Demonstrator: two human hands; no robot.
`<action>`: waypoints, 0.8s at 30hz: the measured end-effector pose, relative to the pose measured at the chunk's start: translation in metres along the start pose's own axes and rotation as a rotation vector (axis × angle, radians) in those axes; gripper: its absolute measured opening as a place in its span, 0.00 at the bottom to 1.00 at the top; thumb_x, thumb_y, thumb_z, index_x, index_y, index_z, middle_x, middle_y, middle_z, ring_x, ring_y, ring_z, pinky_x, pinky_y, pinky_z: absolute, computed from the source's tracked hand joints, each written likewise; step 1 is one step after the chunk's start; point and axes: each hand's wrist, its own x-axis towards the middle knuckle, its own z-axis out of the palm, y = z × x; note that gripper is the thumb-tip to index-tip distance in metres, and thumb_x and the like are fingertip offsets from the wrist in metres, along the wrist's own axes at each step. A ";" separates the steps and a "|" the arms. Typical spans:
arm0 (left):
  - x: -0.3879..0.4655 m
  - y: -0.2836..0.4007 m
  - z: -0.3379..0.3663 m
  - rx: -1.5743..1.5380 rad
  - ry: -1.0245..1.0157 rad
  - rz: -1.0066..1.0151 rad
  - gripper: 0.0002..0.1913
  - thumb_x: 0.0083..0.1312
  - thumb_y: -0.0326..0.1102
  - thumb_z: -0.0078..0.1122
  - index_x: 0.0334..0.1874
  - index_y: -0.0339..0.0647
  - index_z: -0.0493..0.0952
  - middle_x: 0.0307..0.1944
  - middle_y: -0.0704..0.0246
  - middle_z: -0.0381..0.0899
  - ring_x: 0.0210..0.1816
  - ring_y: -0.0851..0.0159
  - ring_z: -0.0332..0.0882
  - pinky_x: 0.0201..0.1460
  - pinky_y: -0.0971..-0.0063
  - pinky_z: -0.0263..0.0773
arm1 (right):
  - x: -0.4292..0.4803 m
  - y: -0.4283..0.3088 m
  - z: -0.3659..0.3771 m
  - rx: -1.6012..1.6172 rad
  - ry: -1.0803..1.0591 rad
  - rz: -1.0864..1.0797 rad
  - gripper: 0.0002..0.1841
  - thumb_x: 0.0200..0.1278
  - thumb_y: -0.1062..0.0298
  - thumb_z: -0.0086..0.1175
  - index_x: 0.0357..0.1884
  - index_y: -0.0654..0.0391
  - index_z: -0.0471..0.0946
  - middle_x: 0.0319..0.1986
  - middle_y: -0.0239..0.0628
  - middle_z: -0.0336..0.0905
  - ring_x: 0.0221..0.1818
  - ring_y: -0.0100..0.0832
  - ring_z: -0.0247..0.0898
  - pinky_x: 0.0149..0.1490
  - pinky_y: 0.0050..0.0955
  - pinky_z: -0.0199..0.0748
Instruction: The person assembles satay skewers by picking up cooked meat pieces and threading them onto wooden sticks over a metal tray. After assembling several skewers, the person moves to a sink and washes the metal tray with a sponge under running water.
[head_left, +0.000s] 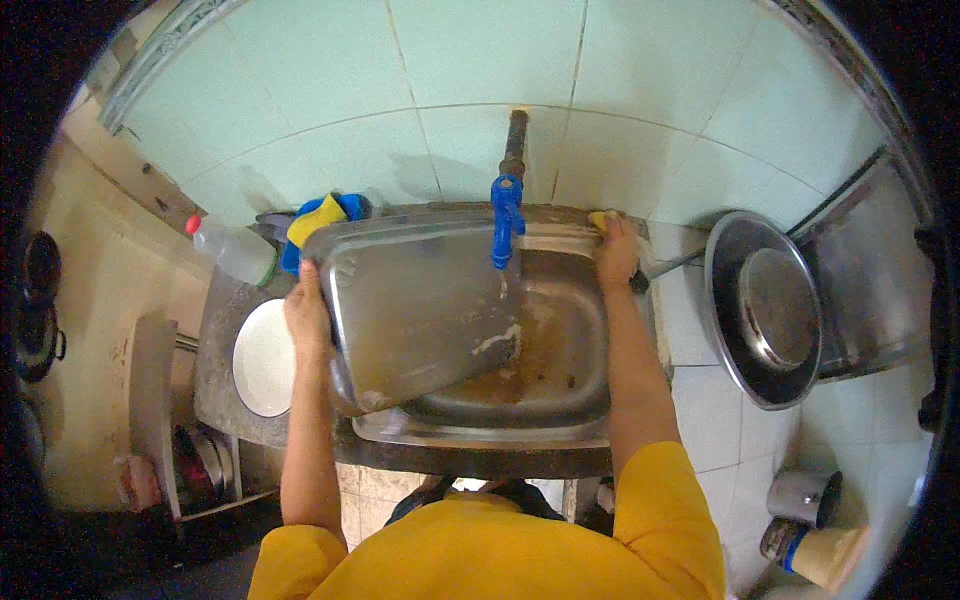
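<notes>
My left hand (306, 307) grips the left edge of a large rectangular metal tray (412, 315). The tray lies tilted across the left part of the stainless-steel sink (574, 322) and hides much of its basin. From the blue tap (506, 217) a little water falls near the tray's right end, where a whitish streak shows. At the sink's back right corner, my right hand (618, 251) holds a yellow sponge (598, 219), mostly covered by the fingers. Brownish water and a few dark bits are visible in the basin.
A white bowl (262, 360), a plastic bottle with a red cap (232, 251) and a yellow cloth (315, 219) on a blue holder (291, 256) stand left. A large metal basin (720, 315) leans at right, near a dark handle (640, 282) beside my right wrist.
</notes>
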 end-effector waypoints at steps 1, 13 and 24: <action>-0.001 -0.008 0.009 0.001 -0.011 -0.052 0.33 0.70 0.59 0.47 0.36 0.25 0.80 0.25 0.67 0.78 0.28 0.71 0.69 0.33 0.75 0.68 | -0.001 0.002 0.001 0.027 -0.023 0.014 0.24 0.50 0.69 0.60 0.52 0.59 0.74 0.53 0.50 0.71 0.57 0.51 0.63 0.62 0.44 0.61; -0.031 -0.068 0.090 0.025 -0.061 -0.025 0.37 0.72 0.58 0.39 0.27 0.20 0.74 0.19 0.54 0.72 0.26 0.63 0.66 0.35 0.62 0.66 | -0.034 -0.188 -0.047 0.610 0.185 0.146 0.08 0.56 0.69 0.55 0.36 0.58 0.80 0.37 0.41 0.77 0.44 0.42 0.69 0.52 0.41 0.64; -0.041 -0.079 0.109 -0.089 -0.094 -0.029 0.32 0.73 0.55 0.38 0.22 0.29 0.67 0.17 0.65 0.61 0.26 0.67 0.58 0.32 0.65 0.59 | -0.042 -0.162 -0.066 -0.016 0.360 -0.102 0.16 0.57 0.63 0.53 0.48 0.54 0.77 0.44 0.45 0.73 0.48 0.52 0.65 0.53 0.48 0.62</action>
